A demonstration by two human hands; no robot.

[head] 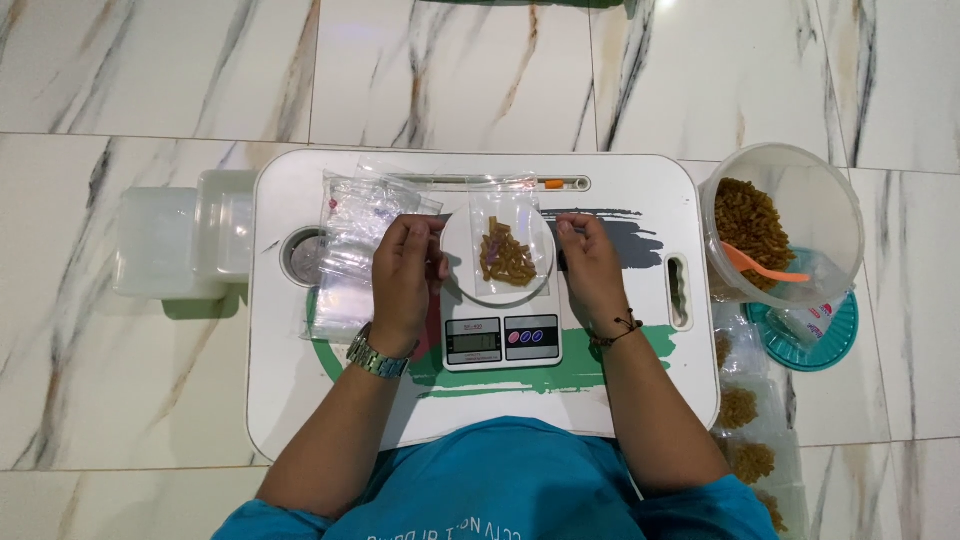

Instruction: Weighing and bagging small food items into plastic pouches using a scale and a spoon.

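My left hand (pixel 405 272) rests at the left rim of the round pan of the kitchen scale (pixel 500 320), which sits at the middle of the small white lap table (pixel 300 400). Its fingers curl inward with the tips together at the pan's edge; whether that grip pinches anything I cannot tell. My right hand (pixel 590 265) lies at the pan's right rim, fingers bent and drawn close, touching the edge; I cannot tell if it holds anything either.

Between my hands, on the pan, lies a small clear bag (pixel 507 248) with brown snack pieces in its lower half.

Just left of my left hand a heap of empty clear bags (pixel 352 255) covers the table's left part and half hides a round cup hole (pixel 298 255). A thin stick with an orange tip (pixel 553 184) lies along the far edge. Off the right edge, on the marble floor (pixel 150 80), stands a clear tub (pixel 790 215) of the same snack with an orange spoon (pixel 765 268) in it, over a teal lid (pixel 815 340); filled bags (pixel 745 435) lie near the table's right near corner. Off the left edge sit clear plastic boxes (pixel 180 240).
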